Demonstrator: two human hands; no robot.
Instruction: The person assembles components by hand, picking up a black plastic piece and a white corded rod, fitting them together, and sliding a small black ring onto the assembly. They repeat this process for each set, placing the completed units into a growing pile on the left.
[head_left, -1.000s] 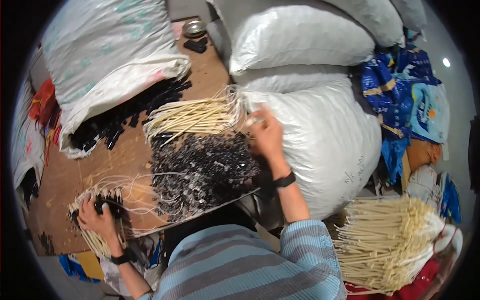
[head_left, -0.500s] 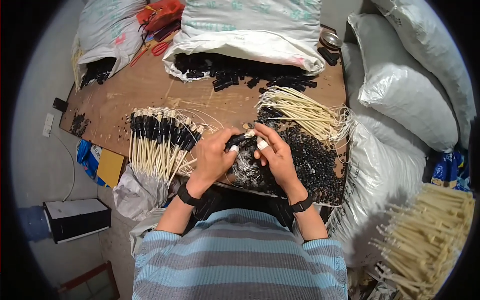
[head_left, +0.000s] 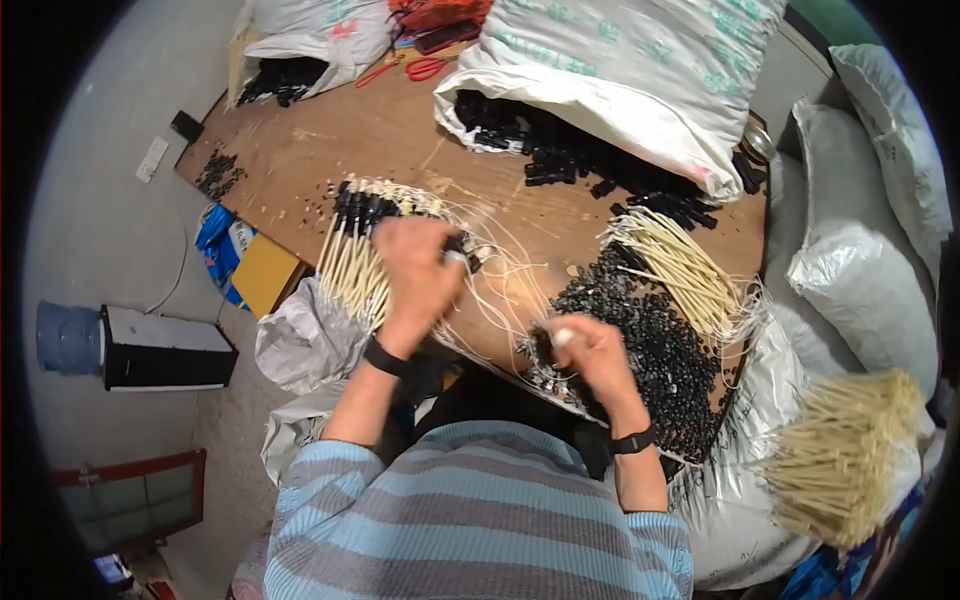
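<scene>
My left hand (head_left: 415,275) is over a row of pale sticks (head_left: 350,265) with black sleeves at their upper ends. Motion smears its fingers, so whether it holds anything is unclear. Black sleeve pieces (head_left: 466,254) show just beside it. My right hand (head_left: 598,362), with white wrap on a digit, is at the table's near edge beside a heap of small black parts (head_left: 650,350). Its fingers are curled together, somewhat blurred, and what is between them cannot be made out. Thin white cords (head_left: 505,275) trail across the board between both hands.
A second bundle of pale sticks (head_left: 675,265) lies beyond the heap. Open white sacks (head_left: 620,70) spill black pieces at the back, near red scissors (head_left: 425,68). Full sacks (head_left: 850,220) crowd the right side, with more sticks (head_left: 845,450) on top. A water dispenser (head_left: 165,350) lies left.
My hands have parted: the left moved from the black piece they both held to the stick row, the right down toward the near edge. The whole view has turned and shifted.
</scene>
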